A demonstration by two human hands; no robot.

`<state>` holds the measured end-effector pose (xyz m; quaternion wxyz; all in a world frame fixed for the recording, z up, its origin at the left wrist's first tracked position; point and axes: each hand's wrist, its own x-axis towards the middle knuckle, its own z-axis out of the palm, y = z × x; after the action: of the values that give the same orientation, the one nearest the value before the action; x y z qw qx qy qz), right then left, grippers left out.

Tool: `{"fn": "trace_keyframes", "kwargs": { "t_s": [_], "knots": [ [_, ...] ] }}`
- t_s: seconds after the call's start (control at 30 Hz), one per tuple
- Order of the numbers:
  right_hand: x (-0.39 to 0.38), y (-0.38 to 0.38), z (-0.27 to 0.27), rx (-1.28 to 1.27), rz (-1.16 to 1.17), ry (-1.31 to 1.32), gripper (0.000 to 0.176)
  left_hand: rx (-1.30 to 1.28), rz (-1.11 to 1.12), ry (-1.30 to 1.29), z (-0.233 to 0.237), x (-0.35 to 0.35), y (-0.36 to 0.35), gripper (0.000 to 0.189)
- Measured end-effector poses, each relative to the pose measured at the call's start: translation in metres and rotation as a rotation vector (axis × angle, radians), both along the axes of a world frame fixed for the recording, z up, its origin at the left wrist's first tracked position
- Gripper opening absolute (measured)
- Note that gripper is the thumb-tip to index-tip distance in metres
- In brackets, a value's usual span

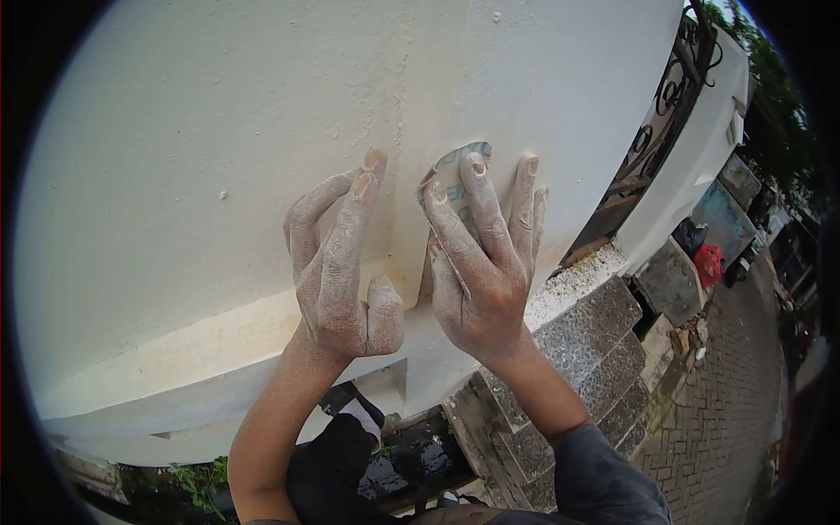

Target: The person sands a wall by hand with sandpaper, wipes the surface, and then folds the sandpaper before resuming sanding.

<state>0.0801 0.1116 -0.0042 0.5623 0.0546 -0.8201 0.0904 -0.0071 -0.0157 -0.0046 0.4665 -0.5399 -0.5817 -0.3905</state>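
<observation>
A folded piece of sandpaper (452,179), its printed backing facing me, lies against the white wall (262,105). My right hand (486,271) presses it there with the fingertips, the fingers spread over it. To the left, my left hand (337,271) rests its fingertips at the wall beside a rough vertical line. Its fingers are partly bent, the thumb stands apart from them, and no object shows in it. Pale dust coats both hands.
A ledge (175,354) runs along the wall's lower part. Below on the right are stone steps (582,341), and a dark metal gate (652,131) stands beyond the wall's corner. A red bag (708,264) sits by the paved lane (713,394).
</observation>
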Motion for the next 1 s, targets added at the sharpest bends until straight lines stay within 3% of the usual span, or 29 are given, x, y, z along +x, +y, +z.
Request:
{"fn": "trace_keyframes", "kwargs": {
  "t_s": [0.07,0.3,0.5,0.57,0.63,0.73,0.87,1.0],
  "knots": [
    [0.005,0.007,-0.032,-0.014,0.014,-0.052,0.038,-0.006,-0.034,-0.009,-0.001,-0.001,-0.004,0.060],
    [-0.008,-0.004,0.011,-0.019,-0.010,0.082,0.037,0.030,-0.018,0.000,0.001,-0.002,0.001,0.062],
    [0.006,0.001,-0.066,-0.006,0.037,-0.103,0.039,0.038,-0.042,-0.019,0.004,-0.003,-0.007,0.062],
    [0.000,0.008,-0.050,0.032,0.022,-0.011,0.039,0.051,-0.080,-0.051,0.002,-0.003,-0.004,0.062],
    [-0.008,0.005,0.001,0.019,0.009,0.097,0.038,0.041,-0.059,-0.020,0.002,-0.003,0.001,0.062],
    [-0.010,0.000,0.012,-0.006,0.021,0.104,0.038,0.022,-0.049,-0.026,0.000,-0.001,-0.001,0.062],
    [0.006,0.001,-0.095,0.006,0.022,-0.134,0.035,0.002,0.004,-0.001,0.005,-0.003,-0.013,0.062],
    [-0.002,0.008,-0.082,0.073,0.008,-0.040,0.034,0.019,-0.013,0.010,0.002,-0.003,-0.005,0.063]
  ]
}}
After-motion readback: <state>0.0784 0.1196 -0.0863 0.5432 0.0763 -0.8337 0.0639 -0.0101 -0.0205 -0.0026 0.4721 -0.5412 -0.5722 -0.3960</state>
